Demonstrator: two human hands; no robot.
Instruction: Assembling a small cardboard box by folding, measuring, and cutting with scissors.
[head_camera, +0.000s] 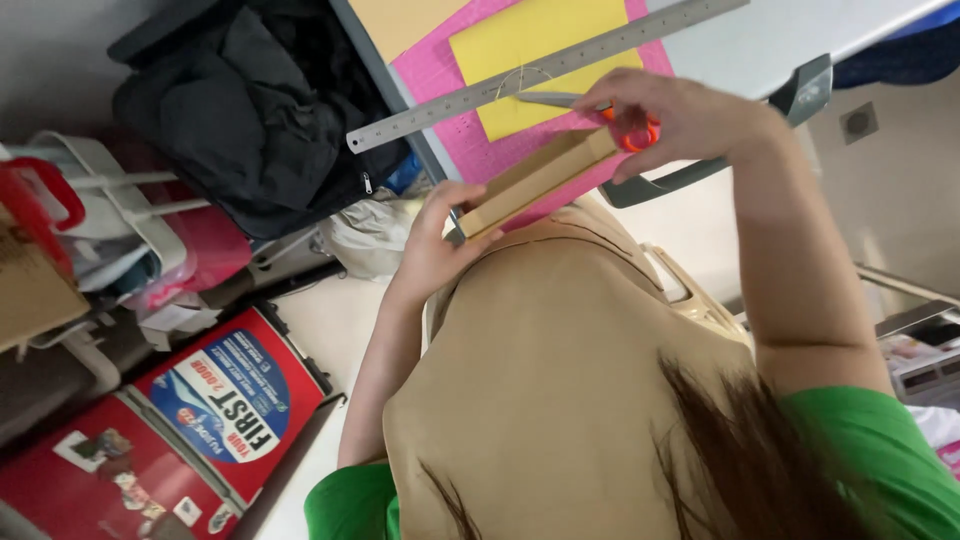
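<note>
My left hand (440, 240) grips the near end of a thin tan block (540, 180) that looks like a bound stack of sheets, held on edge above my tan apron. My right hand (690, 115) touches the block's far end and holds orange-handled scissors (637, 132), with the blades pointing left over the table. A fine loop of thread (520, 78) shows near the blade tips. Just beyond lie a long metal ruler (540, 70), a yellow sheet (540, 35) and a pink cutting mat (480, 140).
A black bag (250, 100) lies at the upper left beside the table edge. Below it stand a white rack (130, 210) and a red printed case (200, 420). A grey chair arm (800, 95) juts out at the right.
</note>
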